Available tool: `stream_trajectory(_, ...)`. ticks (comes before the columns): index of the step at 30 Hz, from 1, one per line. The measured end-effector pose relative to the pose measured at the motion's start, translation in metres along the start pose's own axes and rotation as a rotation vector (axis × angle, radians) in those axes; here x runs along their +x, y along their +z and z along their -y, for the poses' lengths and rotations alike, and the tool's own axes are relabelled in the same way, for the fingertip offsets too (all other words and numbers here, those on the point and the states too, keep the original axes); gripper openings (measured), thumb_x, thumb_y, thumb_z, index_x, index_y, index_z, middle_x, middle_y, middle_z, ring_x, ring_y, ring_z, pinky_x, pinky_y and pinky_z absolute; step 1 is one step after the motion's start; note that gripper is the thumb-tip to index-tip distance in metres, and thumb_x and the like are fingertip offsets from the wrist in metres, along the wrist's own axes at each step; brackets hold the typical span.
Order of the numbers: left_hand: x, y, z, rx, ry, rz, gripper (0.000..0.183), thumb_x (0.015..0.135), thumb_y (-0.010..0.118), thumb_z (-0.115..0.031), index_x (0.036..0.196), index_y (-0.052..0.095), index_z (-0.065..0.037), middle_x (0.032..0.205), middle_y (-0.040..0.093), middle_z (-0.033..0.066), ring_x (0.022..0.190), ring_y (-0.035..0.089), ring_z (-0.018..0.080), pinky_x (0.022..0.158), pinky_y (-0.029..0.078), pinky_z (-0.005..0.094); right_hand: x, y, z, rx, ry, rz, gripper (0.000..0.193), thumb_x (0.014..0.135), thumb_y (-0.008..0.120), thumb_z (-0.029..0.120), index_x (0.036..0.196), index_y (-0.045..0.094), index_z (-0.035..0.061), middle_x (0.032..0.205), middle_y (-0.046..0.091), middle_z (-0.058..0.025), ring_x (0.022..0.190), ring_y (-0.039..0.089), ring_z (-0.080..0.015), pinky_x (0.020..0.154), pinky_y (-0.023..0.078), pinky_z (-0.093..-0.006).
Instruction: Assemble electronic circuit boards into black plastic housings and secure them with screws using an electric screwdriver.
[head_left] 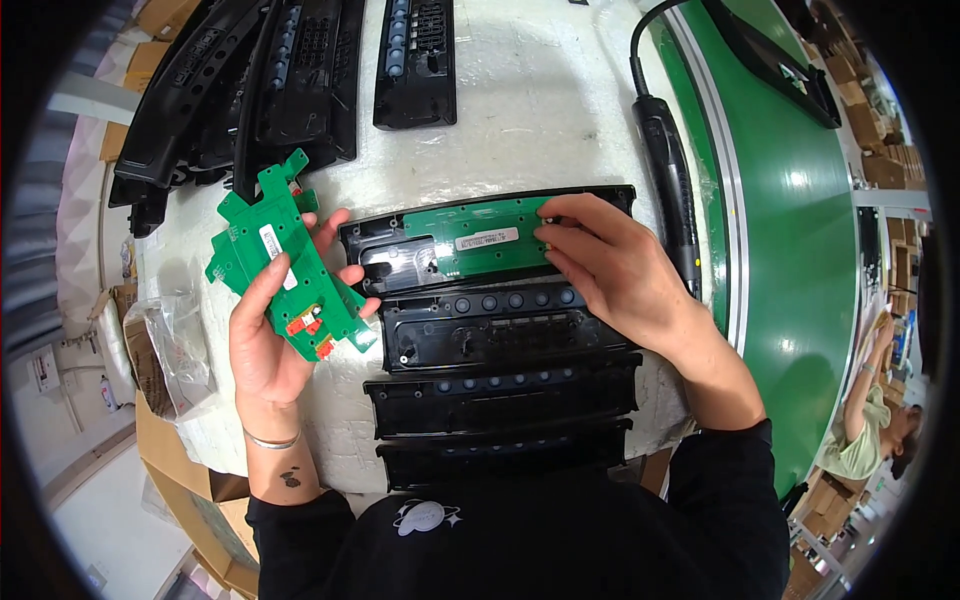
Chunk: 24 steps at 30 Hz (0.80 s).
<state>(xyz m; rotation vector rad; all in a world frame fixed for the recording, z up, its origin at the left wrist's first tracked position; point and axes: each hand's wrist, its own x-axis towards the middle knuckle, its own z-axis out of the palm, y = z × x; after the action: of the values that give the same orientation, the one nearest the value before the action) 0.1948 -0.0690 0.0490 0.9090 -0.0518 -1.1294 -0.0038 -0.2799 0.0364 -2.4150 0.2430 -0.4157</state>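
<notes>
Black shirt (pixel 570 545): fills the bottom of the frame, closest to the lens, its sleeves at both sides.
Left hand (pixel 272 345): grips a stack of green boards (pixel 312 275) left of centre, thumb on top, fingers spread along the right side.
Stack's lie: long axis slants from upper left to lower right, red connectors (pixel 303 322) near the lower end.
Right hand (pixel 625 270): thumb and fingertips gathered at a single green board's (pixel 490 260) right end; whether they pinch or press cannot be told.
Single board: mid-frame inside a black shell (pixel 372 275), label up, long axis left to right, rising slightly rightward.
Board's edges: upper edge beside the shell's upper wall; left end short of the shell's left end.
Below: three more black shells (pixel 500 405) in near-parallel rows, the first close under it.
Room: pale padded surface (pixel 540 120) stretches above the shell; a black handheld tool (pixel 668 180) borders the right.
</notes>
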Motion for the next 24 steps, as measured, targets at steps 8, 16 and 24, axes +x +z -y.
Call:
stream_trajectory(8, -0.001, 0.000, 0.000, -0.016, -0.005, 0.018, 0.040, 0.089, 0.042, -0.021, 0.126, 0.037, -0.004, 0.136, 0.032, 0.0181, 0.092, 0.059, 0.0294, 0.078, 0.050, 0.0520, -0.002, 0.001, 0.001, -0.037, 0.000, -0.010, 0.020, 0.071, 0.061, -0.007, 0.091, 0.059, -0.0042, 0.099, 0.054, -0.0134, 0.081, 0.058, -0.0260, 0.068, 0.049, -0.0311)
stream_trajectory(16, -0.006, 0.000, -0.001, -0.012, 0.043, 0.055, 0.041, 0.090, 0.039, -0.023, 0.126, 0.036, -0.004, 0.137, 0.031, 0.0172, 0.091, 0.059, 0.0290, 0.077, 0.049, 0.0524, -0.004, 0.003, 0.005, -0.057, 0.004, -0.007, 0.019, 0.073, 0.059, -0.006, 0.092, 0.058, -0.0049, 0.099, 0.052, -0.0142, 0.081, 0.057, -0.0275, 0.069, 0.049, -0.0319)
stream_trajectory(24, -0.011, 0.002, 0.000, -0.051, 0.025, 0.123, 0.043, 0.090, 0.041, -0.025, 0.128, 0.034, -0.006, 0.128, 0.041, 0.0206, 0.095, 0.058, 0.0292, 0.081, 0.048, 0.0525, -0.003, 0.005, 0.006, -0.115, -0.003, -0.003, 0.023, 0.070, 0.058, -0.009, 0.093, 0.057, -0.0053, 0.100, 0.052, -0.0153, 0.083, 0.056, -0.0291, 0.069, 0.048, -0.0336)
